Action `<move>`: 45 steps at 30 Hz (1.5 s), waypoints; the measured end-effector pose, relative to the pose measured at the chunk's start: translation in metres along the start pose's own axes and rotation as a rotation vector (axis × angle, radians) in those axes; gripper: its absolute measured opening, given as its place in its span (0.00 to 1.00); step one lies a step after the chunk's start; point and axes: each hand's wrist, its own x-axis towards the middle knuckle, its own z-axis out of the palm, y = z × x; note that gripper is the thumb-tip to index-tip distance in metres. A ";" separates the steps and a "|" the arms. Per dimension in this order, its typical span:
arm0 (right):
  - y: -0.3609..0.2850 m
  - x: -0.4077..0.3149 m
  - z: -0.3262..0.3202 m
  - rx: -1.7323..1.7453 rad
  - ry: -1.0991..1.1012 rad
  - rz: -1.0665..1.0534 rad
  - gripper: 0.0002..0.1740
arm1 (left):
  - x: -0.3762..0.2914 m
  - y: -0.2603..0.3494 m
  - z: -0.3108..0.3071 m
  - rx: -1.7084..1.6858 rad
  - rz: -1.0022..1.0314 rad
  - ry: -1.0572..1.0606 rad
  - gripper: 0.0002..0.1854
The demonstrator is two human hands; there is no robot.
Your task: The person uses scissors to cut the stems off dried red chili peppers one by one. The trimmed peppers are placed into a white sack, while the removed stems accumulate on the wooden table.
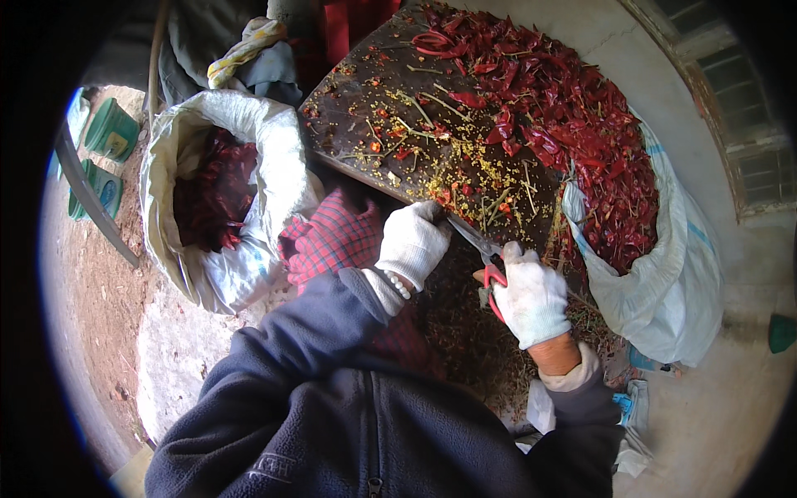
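Note:
My right hand (529, 292), in a white knit glove, grips scissors (476, 239) with red handles. Their blades point up and left, towards the fingertips of my left hand (416, 239). That hand is gloved too, its fingers curled at the table's front edge; whether something small is between them cannot be told. Beyond both hands, yellow seeds (476, 174), cut stems and red scraps are strewn over the dark table (348, 127). A large heap of dried red chillies (560, 106) covers its far and right side and runs into a white woven sack (679, 274).
At the left stands an open white woven sack (286, 131) with dark red chillies (215, 193) inside. Red checked cloth (339, 233) lies beside it. Green tubs (112, 131) stand on the ground further left. Stems and debris (479, 342) lie below my hands; a wall is at the right.

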 end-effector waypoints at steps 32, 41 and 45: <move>-0.049 0.073 0.043 0.806 0.769 -0.064 0.13 | 0.031 0.017 -0.005 -1.463 -0.698 -0.032 0.19; -0.068 0.048 0.047 0.650 0.539 0.014 0.09 | 0.026 0.014 -0.005 -1.414 -0.773 -0.162 0.15; -0.070 0.050 0.056 0.533 0.584 0.032 0.09 | 0.027 0.014 -0.004 -1.420 -0.754 -0.277 0.12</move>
